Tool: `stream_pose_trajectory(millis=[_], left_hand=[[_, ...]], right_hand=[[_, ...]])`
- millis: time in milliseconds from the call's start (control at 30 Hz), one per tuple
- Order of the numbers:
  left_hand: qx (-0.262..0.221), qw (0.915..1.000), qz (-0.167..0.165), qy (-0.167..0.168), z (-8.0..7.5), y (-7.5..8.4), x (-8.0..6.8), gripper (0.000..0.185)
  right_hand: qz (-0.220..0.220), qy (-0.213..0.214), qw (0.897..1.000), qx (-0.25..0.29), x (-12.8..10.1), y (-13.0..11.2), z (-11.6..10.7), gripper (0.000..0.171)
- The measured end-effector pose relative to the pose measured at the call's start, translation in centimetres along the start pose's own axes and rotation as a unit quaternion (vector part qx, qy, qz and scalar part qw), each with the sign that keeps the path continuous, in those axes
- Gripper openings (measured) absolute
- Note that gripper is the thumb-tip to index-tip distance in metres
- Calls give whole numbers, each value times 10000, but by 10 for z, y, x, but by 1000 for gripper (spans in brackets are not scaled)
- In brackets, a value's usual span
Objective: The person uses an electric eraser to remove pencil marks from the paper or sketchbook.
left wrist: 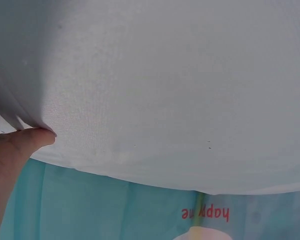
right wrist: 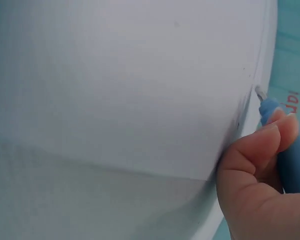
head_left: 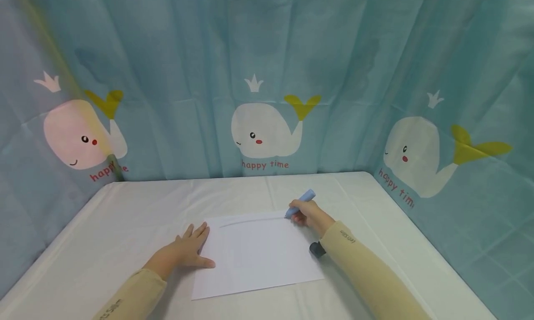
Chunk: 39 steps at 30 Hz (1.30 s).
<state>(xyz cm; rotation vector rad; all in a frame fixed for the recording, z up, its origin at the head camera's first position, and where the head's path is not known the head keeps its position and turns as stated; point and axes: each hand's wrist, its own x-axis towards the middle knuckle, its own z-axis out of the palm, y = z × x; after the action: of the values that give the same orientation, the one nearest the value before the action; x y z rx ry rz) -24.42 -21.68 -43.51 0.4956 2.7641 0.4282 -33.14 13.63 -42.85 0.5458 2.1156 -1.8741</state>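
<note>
1. Head view, nearest: left sleeve point(head_left: 137, 294) and right sleeve point(head_left: 375, 273), both cut off by the frame; near edge of the white-covered desk point(head_left: 137, 208) also out of shot.
2. Sheet of paper point(head_left: 254, 259), white, flat on the desk between its left and right edges, slightly askew to the far edge. Best held firm against twisting.
3. Left hand point(head_left: 189, 250) at the paper's left edge: fingers spread, thumb on the sheet, nothing gripped. Advised: steady downward pressure, well away from the stroke. In the left wrist view, little beyond the thumb; other fingers mostly cut off.
4. Dark object point(head_left: 317, 249) by the paper's right edge, partly hidden by the right sleeve; identity uncertain.
5. Right hand point(head_left: 306, 213) at the paper's far-right corner, with that corner hard to make out behind it: thumb and fingers curled round a blue marker point(head_left: 307, 195), tip down. Advised: light, even pressure, arm and wrist moving together.
6. Faint line point(head_left: 250, 220) just inside the paper's far edge, slightly bowed, reaching the marker tip. Advised: care at the margin, against marking the cloth. Exact tip contact unclear in the right wrist view.
7. Blue-green curtain point(head_left: 200, 55) beyond the desk's far edge, whale-printed; top cut off.
</note>
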Motion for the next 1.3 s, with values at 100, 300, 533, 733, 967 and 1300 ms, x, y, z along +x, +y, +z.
stream_pose_trajectory(millis=[100,300,533,733,967,1300], left_hand=[[16,10000,4,9,0,0,0,113],[0,10000,37,27,2,-2,1,114],[63,10000,39,27,3,-2,3,113],[60,10000,12,28,2,-1,2,113],[39,10000,56,18,0,1,-1,112],[66,10000,-15,5,0,1,0,113]], right_hand=[[4,-73,9998,160,0,0,0,23],[-27,-21,9999,145,0,-1,0,23],[14,251,9996,93,0,-1,1,22],[50,97,9999,-7,-2,-2,4,24],[91,229,9997,79,-2,-3,5,30],[40,114,9999,58,-1,-2,4,24]])
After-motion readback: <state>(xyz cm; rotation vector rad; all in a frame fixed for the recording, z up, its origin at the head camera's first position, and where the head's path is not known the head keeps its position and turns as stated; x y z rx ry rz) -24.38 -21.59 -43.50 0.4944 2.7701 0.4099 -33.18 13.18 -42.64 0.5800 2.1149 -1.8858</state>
